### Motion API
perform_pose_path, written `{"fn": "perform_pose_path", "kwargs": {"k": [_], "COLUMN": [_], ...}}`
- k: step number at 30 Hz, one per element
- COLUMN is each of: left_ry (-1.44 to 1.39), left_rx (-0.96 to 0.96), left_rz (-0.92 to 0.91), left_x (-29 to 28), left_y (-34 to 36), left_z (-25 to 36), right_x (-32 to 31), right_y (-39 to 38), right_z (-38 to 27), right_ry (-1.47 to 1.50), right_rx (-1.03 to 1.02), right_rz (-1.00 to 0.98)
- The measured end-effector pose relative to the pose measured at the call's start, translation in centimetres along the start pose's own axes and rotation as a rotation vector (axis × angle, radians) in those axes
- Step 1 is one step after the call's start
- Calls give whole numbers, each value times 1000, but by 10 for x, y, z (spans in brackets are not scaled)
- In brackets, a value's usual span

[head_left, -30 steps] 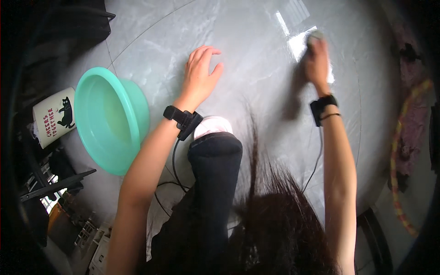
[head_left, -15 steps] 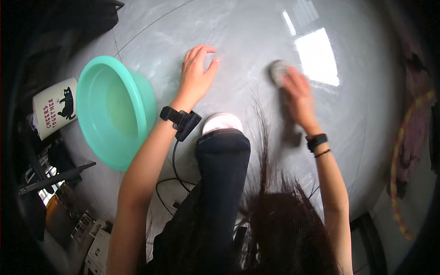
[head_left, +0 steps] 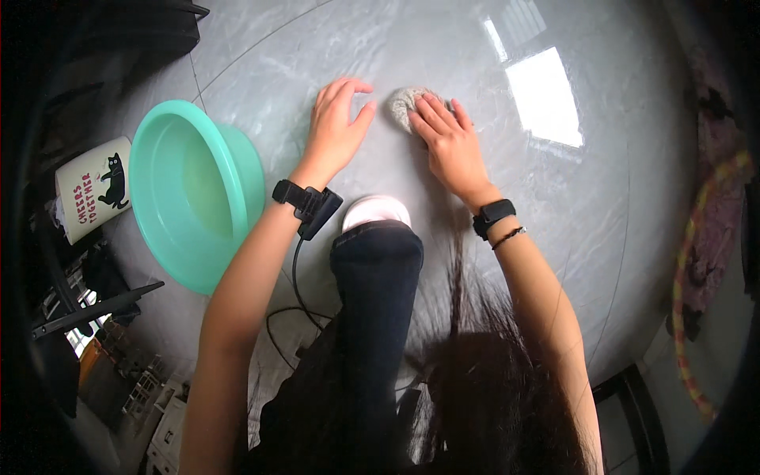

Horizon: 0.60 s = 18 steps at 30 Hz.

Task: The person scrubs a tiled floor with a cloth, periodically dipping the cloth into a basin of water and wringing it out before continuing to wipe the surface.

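The right hand (head_left: pixel 451 146) is pressed down flat on a soft, fuzzy, grey-white bunched cloth (head_left: pixel 402 106). Its fingers are spread over the cloth and cover part of it. The cloth lies on a shiny grey tile floor (head_left: pixel 356 43), in front of the person and well away from the floor's right edge. A bright white patch of light (head_left: pixel 546 96) shines on the floor to the right of the cloth, nearer that edge.

The left hand (head_left: pixel 336 127) is loose and has nothing in it. Its fingers bend a little and its thumb sticks out toward the cloth, near it but apart from it. I can't tell if this hand touches the floor.

Toward the left edge of the floor is a big round mint-green plastic tub (head_left: pixel 250 176), just beside the left arm. Some pale, cloudy water (head_left: pixel 204 194) sits in its bottom. On the tub's other side is a white bin with a black cat picture (head_left: pixel 89 202).

The left wrist wears a black strap with a small black box (head_left: pixel 314 210), and a thin black wire (head_left: pixel 294 273) runs down from it. The right wrist wears a black watch (head_left: pixel 495 215) and a thin dark bracelet (head_left: pixel 509 238). Between the arms are a pale pink shoe (head_left: pixel 377 209) and a dark trouser leg (head_left: pixel 374 273). Along the floor's right edge there is a curved yellow-and-red hoop (head_left: pixel 681 293).
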<state>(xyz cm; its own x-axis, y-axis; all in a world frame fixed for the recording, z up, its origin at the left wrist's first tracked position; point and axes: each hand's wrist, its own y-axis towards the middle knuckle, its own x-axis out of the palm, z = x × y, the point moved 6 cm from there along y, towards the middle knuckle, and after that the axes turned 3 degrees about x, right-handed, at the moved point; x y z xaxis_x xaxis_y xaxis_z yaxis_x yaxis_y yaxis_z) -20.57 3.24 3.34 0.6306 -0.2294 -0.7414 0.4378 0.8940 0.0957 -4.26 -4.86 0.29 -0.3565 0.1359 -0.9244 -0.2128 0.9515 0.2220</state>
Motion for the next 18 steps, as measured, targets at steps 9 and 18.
{"fn": "perform_pose_path", "kwargs": {"k": [9,18], "left_ry": [-60,-137], "left_rx": [-8,-86], "left_rz": [-26,2], "left_x": [2,-3], "left_y": [-16,-17], "left_z": [-9,-11], "right_x": [-21,3], "right_y": [-17,28], "right_z": [165,126], "right_ry": [-162,-56], "right_rx": [529,378], "right_rz": [190,230]}}
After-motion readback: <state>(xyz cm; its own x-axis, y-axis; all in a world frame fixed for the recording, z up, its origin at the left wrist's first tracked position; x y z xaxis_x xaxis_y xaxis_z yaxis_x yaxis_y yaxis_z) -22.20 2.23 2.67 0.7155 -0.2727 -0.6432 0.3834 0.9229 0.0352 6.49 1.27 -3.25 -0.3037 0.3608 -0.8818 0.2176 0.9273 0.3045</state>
